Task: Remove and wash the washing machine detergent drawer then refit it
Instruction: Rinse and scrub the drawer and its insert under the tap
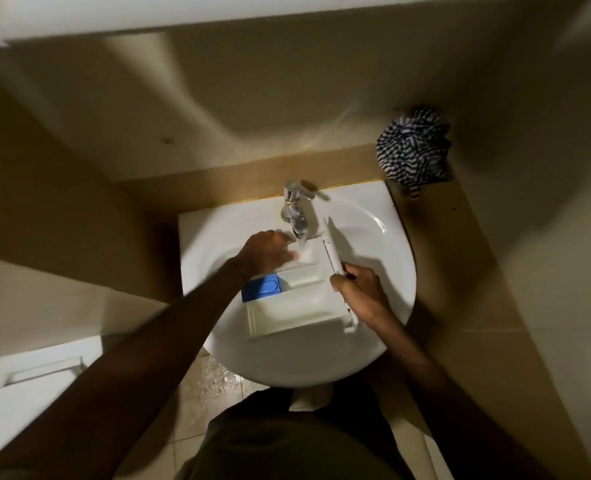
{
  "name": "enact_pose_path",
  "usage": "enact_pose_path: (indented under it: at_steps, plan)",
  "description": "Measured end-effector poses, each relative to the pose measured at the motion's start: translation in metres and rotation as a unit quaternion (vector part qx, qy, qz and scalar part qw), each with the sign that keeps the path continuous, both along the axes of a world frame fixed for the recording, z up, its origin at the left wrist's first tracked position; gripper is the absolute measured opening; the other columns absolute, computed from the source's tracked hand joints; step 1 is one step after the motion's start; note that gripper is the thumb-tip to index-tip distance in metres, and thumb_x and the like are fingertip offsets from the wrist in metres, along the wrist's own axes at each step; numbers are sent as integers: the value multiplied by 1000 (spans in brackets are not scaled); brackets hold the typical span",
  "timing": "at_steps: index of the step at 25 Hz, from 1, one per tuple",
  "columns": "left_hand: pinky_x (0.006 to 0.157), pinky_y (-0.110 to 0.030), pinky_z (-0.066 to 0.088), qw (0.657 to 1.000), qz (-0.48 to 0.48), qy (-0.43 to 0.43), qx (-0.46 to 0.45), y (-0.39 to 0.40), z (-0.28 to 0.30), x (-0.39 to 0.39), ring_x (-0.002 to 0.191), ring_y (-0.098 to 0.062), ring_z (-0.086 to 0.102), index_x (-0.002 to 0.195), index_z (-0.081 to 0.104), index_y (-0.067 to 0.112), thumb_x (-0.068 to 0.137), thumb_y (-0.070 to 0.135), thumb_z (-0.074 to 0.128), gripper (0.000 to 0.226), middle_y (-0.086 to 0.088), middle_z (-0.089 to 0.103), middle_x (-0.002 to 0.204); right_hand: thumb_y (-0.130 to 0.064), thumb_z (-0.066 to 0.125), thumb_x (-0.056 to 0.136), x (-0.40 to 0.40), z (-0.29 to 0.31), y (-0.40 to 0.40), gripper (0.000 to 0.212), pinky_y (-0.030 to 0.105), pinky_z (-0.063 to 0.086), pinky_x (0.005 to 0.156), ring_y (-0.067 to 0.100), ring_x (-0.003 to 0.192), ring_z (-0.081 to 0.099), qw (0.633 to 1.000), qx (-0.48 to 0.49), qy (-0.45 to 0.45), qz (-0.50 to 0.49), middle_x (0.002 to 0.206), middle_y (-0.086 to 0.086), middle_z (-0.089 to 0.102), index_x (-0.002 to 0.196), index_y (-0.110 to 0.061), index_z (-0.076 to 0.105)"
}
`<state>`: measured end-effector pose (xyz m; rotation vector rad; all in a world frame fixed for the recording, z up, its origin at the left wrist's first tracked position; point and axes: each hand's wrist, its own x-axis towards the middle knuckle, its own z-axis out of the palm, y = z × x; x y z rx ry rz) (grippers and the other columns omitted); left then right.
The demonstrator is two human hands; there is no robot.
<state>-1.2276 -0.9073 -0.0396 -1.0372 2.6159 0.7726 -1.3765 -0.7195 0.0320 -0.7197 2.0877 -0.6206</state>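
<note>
The white detergent drawer (297,303) lies across the white sink basin (384,244), its blue insert (262,288) at the left end and its front panel (332,245) at the right. Water runs from the chrome tap (296,207) into the drawer's far compartment. My left hand (266,252) rests flat in that compartment under the stream, fingers spread. My right hand (361,292) grips the drawer's right end beside the front panel.
A striped blue-and-white cloth (413,148) hangs on the wall at the back right. A white appliance (27,386) stands at the lower left. The tiled floor (211,375) below the basin is wet. Beige walls close in on both sides.
</note>
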Motion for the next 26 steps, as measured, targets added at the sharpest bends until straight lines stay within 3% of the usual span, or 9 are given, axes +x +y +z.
enact_pose_path:
  at_steps: [2, 8, 10, 14, 17, 19, 22, 24, 26]
  plan:
    - [102, -36, 45, 1000, 16, 7, 16, -1, 1, 3, 124, -29, 63, 139, 64, 18, 102, 43, 62, 45, -9, 65, 143, -50, 53, 60, 7, -2, -1, 29, 33, 46, 69, 21, 69, 62, 1000, 4, 4, 2, 60, -16, 64, 80, -40, 70]
    - [84, -35, 47, 996, 53, -18, -64, 9, -5, -8, 107, -28, 69, 117, 73, 18, 92, 80, 46, 72, -8, 73, 120, -51, 54, 57, 7, -7, -1, 22, 35, 46, 70, 19, 65, 57, 1000, -6, -5, -28, 57, -15, 61, 70, -40, 69]
    - [79, -34, 42, 998, 29, 0, -50, 10, -5, -10, 101, -29, 69, 111, 72, 14, 97, 78, 40, 73, -11, 73, 113, -49, 55, 58, 2, -8, 2, 20, 35, 44, 69, 17, 63, 54, 999, -12, -9, -31, 56, -15, 59, 69, -37, 68]
    - [77, -34, 38, 999, -26, 36, -29, 1, -6, -7, 100, -35, 68, 127, 70, 20, 109, 58, 29, 59, -16, 70, 111, -45, 56, 57, -6, -10, 8, 20, 36, 40, 66, 11, 56, 47, 999, -15, -16, -36, 53, -12, 52, 64, -28, 64]
    - [71, -32, 40, 998, 54, 8, -42, 6, -3, -17, 78, -25, 65, 84, 67, 16, 95, 83, 35, 76, -4, 66, 81, -46, 54, 58, -4, -9, 6, 18, 34, 40, 63, 11, 52, 45, 999, -21, -11, -33, 51, -12, 51, 62, -31, 63]
    - [69, -31, 39, 994, 102, 3, -25, 12, -1, -23, 70, -19, 59, 77, 63, 17, 84, 93, 39, 80, 2, 60, 72, -48, 53, 59, -4, -7, 3, 17, 32, 41, 63, 15, 55, 50, 1000, -19, 1, -12, 52, -12, 55, 64, -38, 66]
    - [72, -31, 38, 995, 83, 31, 44, 6, -4, -15, 86, -24, 65, 86, 69, 22, 93, 80, 48, 61, -4, 69, 90, -49, 54, 59, -7, -8, 3, 24, 30, 43, 63, 15, 58, 55, 1000, -13, 7, 0, 56, -14, 60, 75, -44, 70]
    - [83, -32, 39, 996, 34, 19, 80, 1, -8, -8, 109, -29, 65, 119, 72, 15, 101, 58, 56, 50, -11, 71, 124, -48, 55, 59, -11, -10, 3, 34, 31, 46, 64, 15, 61, 59, 1000, -5, 12, 7, 60, -15, 64, 88, -45, 73]
    - [93, -32, 41, 995, 13, 29, 97, -2, -8, -4, 121, -30, 61, 138, 65, 11, 102, 44, 63, 49, -13, 64, 140, -48, 56, 57, -14, -11, 3, 38, 34, 49, 69, 16, 64, 61, 1000, 2, 4, -3, 62, -15, 66, 91, -44, 74]
